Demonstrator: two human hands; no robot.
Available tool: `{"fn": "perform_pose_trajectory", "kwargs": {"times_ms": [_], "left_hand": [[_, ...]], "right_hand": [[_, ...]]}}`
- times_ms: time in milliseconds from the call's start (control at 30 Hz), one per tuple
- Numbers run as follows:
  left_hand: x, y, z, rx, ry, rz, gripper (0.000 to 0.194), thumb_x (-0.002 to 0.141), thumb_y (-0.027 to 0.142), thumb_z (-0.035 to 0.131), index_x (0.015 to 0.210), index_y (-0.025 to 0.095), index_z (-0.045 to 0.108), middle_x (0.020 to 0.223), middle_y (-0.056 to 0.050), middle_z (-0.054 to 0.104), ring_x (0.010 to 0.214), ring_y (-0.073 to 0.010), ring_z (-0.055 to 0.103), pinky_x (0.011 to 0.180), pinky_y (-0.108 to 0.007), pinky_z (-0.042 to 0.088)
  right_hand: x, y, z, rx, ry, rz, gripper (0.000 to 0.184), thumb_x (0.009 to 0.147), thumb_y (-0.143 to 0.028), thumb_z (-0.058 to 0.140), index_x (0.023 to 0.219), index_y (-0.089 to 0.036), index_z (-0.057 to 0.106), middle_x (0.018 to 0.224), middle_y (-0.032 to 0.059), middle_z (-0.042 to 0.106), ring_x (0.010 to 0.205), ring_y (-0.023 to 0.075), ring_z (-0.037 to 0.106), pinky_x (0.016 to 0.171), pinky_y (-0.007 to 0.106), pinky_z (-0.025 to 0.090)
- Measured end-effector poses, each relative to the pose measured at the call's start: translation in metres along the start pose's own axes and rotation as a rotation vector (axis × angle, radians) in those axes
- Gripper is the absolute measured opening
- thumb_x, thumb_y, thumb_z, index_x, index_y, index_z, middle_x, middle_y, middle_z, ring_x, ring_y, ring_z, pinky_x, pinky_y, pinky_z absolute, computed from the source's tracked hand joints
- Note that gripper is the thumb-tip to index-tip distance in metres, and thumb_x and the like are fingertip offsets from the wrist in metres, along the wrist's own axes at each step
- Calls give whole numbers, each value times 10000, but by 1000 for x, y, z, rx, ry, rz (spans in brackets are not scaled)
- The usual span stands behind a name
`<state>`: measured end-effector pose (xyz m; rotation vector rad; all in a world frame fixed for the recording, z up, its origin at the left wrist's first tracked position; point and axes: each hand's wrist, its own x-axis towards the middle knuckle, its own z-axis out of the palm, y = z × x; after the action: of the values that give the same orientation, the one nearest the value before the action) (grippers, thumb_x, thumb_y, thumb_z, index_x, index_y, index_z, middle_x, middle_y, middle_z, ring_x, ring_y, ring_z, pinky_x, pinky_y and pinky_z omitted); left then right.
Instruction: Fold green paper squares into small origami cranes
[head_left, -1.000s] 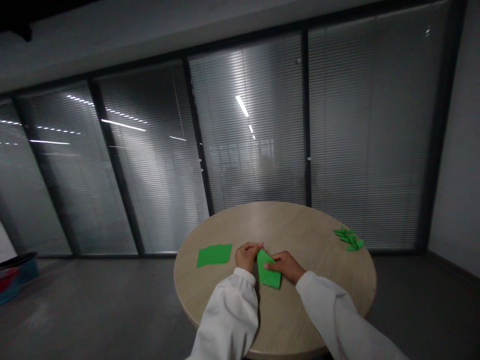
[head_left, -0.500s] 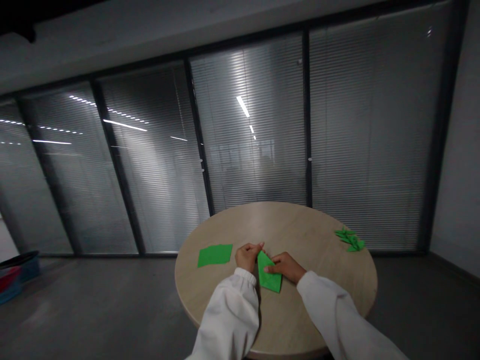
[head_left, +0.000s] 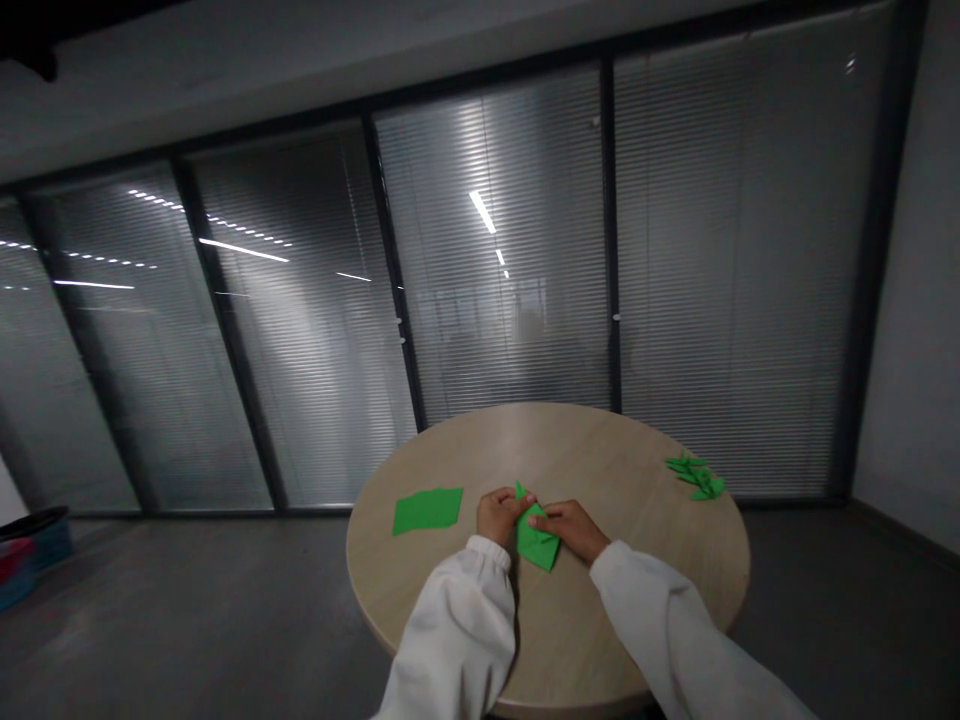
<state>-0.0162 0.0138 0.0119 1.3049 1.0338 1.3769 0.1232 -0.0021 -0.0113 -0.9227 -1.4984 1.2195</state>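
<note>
Between my hands is a folded piece of green paper (head_left: 537,549), with a narrow point sticking up at its top and a flat, wider part below. My left hand (head_left: 499,515) pinches its upper left side, the thumb lying across the front. From the right, my right hand (head_left: 574,527) grips the paper's upper right edge with thumb and fingers. Some fingertips of both hands are hidden behind the paper. Left of my hands, green paper sheets (head_left: 427,511) lie flat on the round wooden table (head_left: 450,450).
A small heap of folded green paper pieces (head_left: 697,475) sits near the table's right edge. Beyond the table stand glass partitions with blinds (head_left: 510,350). Blue and red containers (head_left: 37,555) are on the floor at the far left.
The green paper has shifted slightly up, and its narrow point now shows above my left hand. My left thumb has come down across the paper's front.
</note>
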Motion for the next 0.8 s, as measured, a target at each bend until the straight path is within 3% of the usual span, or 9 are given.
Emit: {"fn": "perform_pose_trajectory", "kwargs": {"times_ms": [200,400,567,800], "left_hand": [[1,-1,-1,24,18,9,324,410,392,781,530,118,658,436,10,563,399,-82,451,415,-208,339],[4,-7,-3,103,27,18,317,440,407,765,532,123,658,428,8,562,404,-91,464,406,-207,337],[5,-9,-3,37,3,1,319,432,389,771,554,118,657,450,2,581,406,-98,483,417,-214,364],[5,-7,0,-26,68,-26,294,393,341,792,529,123,649,435,14,572,393,-91,473,416,-214,362]], "right_hand": [[3,3,-4,-1,-17,-68,435,634,-558,603,542,-133,588,512,-28,503,516,107,407,547,256,330],[6,10,-4,-83,10,-77,396,639,-502,604,478,-147,536,472,-43,428,491,97,355,529,251,308],[5,10,-3,-80,29,-90,373,646,-461,602,458,-149,525,452,-51,406,474,92,340,515,244,296],[4,2,-1,-78,10,-125,378,673,-453,567,448,-156,504,443,-52,428,470,92,356,500,242,285]]}}
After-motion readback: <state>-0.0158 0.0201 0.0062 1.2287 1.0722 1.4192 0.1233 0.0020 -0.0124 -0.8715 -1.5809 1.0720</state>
